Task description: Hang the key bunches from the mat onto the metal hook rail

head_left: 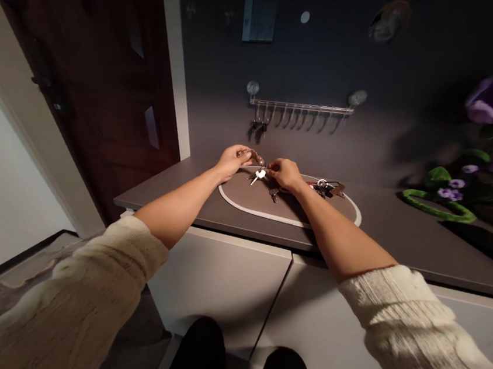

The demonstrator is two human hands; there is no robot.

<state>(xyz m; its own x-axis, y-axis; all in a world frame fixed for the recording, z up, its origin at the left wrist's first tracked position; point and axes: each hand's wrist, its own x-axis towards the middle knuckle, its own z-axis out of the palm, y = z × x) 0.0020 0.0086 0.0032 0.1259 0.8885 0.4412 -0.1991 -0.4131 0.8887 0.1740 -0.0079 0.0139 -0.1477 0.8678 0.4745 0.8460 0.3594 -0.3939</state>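
Observation:
My left hand (232, 162) is closed on a brownish fob at the upper end of a bunch of keys (258, 176). The keys dangle just above an oval mat (244, 205) with a white rim. At the right of the bunch, my right hand (286, 173) has its fingers pinched together near the key ring; whether they grip the ring is hard to make out. A smaller set of keys (274, 195) lies on the mat below my right hand. Beyond my right wrist, another key bunch (327, 188) with dark and brown fobs rests on the mat.
A rail with several hooks (301, 106) is fixed to the dark wall, with two dark key sets (259, 128) hanging at its left end. Green stems and purple flowers (451, 190) stand on the counter (399, 241) at right. A dark red door (108, 76) is at left.

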